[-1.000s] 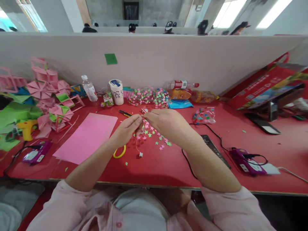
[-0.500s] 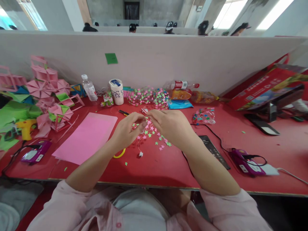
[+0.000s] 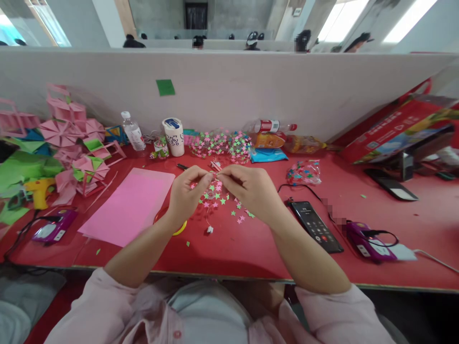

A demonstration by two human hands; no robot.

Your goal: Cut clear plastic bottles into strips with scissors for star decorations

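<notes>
Left hand [image 3: 184, 195], right hand [image 3: 251, 192] pinched over stars [image 3: 223, 201], can't tell on what; phone [image 3: 315, 227] crowding your right forearm [image 3: 304, 251], room toward table edge [image 3: 222, 276].

Red table [image 3: 244, 255]: pink paper [image 3: 131, 205], stars [image 3: 223, 201], phone [image 3: 314, 226]

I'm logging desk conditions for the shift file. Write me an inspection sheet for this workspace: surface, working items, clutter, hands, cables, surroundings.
Surface: red tabletop, with a green scrap near the front edge.
Job's things: loose pink and green stars scattered mid-table; small white piece nearer the person.
Clutter: pink sheets, white cup, clear bottle, and yellow glue gun to the left; lit phone to the right.
Hands: left hand and right hand close together, fingertips pinched; anything between is too small to tell.
Cables: black leads at the left purple box and right purple box.
Surroundings: pale partition bearing a green square; people beyond.
</notes>
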